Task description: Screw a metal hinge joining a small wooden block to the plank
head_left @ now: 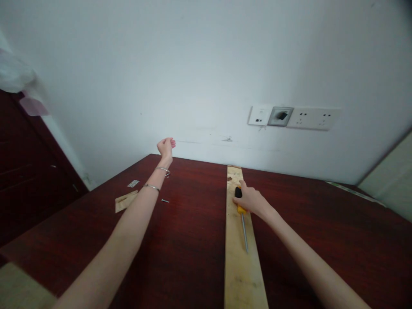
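My right hand grips a screwdriver by its yellow and black handle. The screwdriver's metal shaft points back toward me, along the upper face of a long wooden plank. My left hand is raised by the wall at the far edge of the table, fingers curled closed. Whether anything is inside them is hidden. Two thin bracelets circle that wrist. To the right of my left forearm, a screw lies on the table.
The dark red table meets a white wall with sockets at right. Left of my left forearm lie a wood scrap and a small label. A flat strip rests at the far right. A dark door stands left.
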### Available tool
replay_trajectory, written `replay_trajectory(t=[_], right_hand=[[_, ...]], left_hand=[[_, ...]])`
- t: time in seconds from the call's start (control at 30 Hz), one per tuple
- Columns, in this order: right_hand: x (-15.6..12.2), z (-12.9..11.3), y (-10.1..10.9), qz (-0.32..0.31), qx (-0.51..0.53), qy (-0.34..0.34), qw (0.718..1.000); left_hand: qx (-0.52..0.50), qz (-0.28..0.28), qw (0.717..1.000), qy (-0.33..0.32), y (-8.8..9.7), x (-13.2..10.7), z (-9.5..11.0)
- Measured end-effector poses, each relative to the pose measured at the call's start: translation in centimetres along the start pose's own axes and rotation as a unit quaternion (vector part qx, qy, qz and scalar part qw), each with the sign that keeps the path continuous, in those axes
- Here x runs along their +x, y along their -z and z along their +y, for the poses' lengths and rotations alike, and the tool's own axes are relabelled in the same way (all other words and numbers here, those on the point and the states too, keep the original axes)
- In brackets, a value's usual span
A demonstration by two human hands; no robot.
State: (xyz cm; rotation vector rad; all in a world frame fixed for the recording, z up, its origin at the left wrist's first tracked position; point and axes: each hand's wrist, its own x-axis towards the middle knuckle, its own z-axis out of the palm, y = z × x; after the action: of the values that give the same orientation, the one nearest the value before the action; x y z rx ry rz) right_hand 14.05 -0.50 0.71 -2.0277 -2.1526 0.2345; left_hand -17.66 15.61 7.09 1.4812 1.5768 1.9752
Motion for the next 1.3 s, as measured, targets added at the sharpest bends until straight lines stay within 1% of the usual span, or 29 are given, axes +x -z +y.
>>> replay_trajectory(t=[0.07, 0.13, 0.2, 0.23, 0.27, 0.3, 0.33, 0.37, 0.4, 0.43, 0.47, 0.5, 0.57, 0.67, 0.73, 0.8, 0.83, 0.87, 0.9, 1.0, 1.07, 1.1, 1.17, 1.2, 1.23, 1.3], right_hand=[[0.2, 0.9, -0.2, -0.022, 0.086, 0.004, 0.996], [0.4, 1.9, -0.3, -0.040, 0.180, -0.004, 0.983], [0.6, 3.3, -0.1, -0.048, 0.264, -0.013, 0.963], [0.6, 4.1, 0.1, -0.047, 0.300, -0.014, 0.953], [0.6, 5.0, 0.4, -0.042, 0.331, -0.014, 0.943], [0.6, 5.9, 0.6, -0.035, 0.358, -0.018, 0.933], [0.6, 6.8, 0.8, -0.023, 0.380, -0.027, 0.924], [0.5, 7.7, 1.0, -0.011, 0.400, -0.040, 0.915], [0.5, 8.5, 1.0, 0.004, 0.418, -0.056, 0.907], [0.4, 9.2, 1.0, 0.019, 0.432, -0.074, 0.899], [0.3, 10.0, 0.9, 0.034, 0.444, -0.089, 0.891], [0.3, 10.6, 0.6, 0.048, 0.456, -0.099, 0.883], [0.5, 11.8, 0.0, 0.074, 0.481, -0.112, 0.867], [0.9, 13.1, -1.0, 0.098, 0.531, -0.137, 0.830], [1.2, 13.6, -1.2, 0.102, 0.567, -0.150, 0.804], [1.3, 13.9, -1.2, 0.101, 0.597, -0.150, 0.782], [1.4, 13.9, -1.1, 0.101, 0.609, -0.148, 0.773], [1.4, 13.9, -1.0, 0.102, 0.619, -0.147, 0.765], [1.4, 13.9, -1.0, 0.103, 0.626, -0.145, 0.759], [1.4, 14.0, -1.1, 0.109, 0.633, -0.141, 0.754], [1.4, 14.3, -1.4, 0.116, 0.634, -0.127, 0.754], [1.4, 14.5, -1.5, 0.121, 0.639, -0.116, 0.751], [1.4, 14.8, -1.7, 0.128, 0.656, -0.092, 0.738], [1.4, 14.9, -1.7, 0.128, 0.664, -0.083, 0.732], [1.3, 15.1, -1.8, 0.127, 0.671, -0.078, 0.726], [1.3, 15.2, -1.8, 0.123, 0.675, -0.076, 0.724]], left_hand=[[0.000, -0.080, 0.997, -0.016, -4.0, -1.6, 1.0], [0.006, -0.181, 0.982, -0.048, -7.4, -3.8, 1.9], [0.012, -0.277, 0.956, -0.093, -9.8, -6.2, 3.1], [0.023, -0.338, 0.931, -0.137, -10.5, -7.4, 3.7], [0.071, -0.430, 0.865, -0.248, -11.0, -8.6, 4.4], [0.125, -0.503, 0.778, -0.354, -11.2, -9.8, 5.2], [0.170, -0.545, 0.697, -0.434, -11.3, -11.0, 5.9], [0.205, -0.564, 0.630, -0.493, -11.2, -12.2, 6.5], [0.231, -0.577, 0.572, -0.535, -11.0, -13.4, 7.1], [0.246, -0.590, 0.524, -0.562, -10.9, -14.6, 7.6], [0.248, -0.607, 0.487, -0.577, -10.8, -15.6, 8.0], [0.239, -0.623, 0.464, -0.583, -10.7, -16.5, 8.2], [0.210, -0.656, 0.443, -0.574, -10.7, -17.8, 8.4], [0.167, -0.695, 0.426, -0.554, -11.1, -18.3, 8.4], [0.159, -0.715, 0.421, -0.536, -11.4, -18.0, 8.2], [0.157, -0.728, 0.425, -0.515, -11.6, -17.7, 8.0], [0.153, -0.729, 0.425, -0.514, -11.6, -17.7, 7.8], [0.144, -0.724, 0.422, -0.527, -11.7, -17.6, 7.6], [0.133, -0.712, 0.413, -0.552, -11.7, -17.6, 7.5], [0.098, -0.651, 0.368, -0.656, -12.0, -17.6, 7.1], [0.083, -0.621, 0.339, -0.702, -12.2, -17.5, 7.2], [0.080, -0.616, 0.326, -0.713, -12.3, -17.4, 7.3], [0.088, -0.620, 0.308, -0.716, -12.1, -17.1, 7.9], [0.100, -0.627, 0.304, -0.711, -11.9, -17.0, 8.3], [0.116, -0.634, 0.306, -0.701, -11.6, -16.7, 8.7], [0.148, -0.649, 0.326, -0.671, -10.7, -16.0, 9.6]])
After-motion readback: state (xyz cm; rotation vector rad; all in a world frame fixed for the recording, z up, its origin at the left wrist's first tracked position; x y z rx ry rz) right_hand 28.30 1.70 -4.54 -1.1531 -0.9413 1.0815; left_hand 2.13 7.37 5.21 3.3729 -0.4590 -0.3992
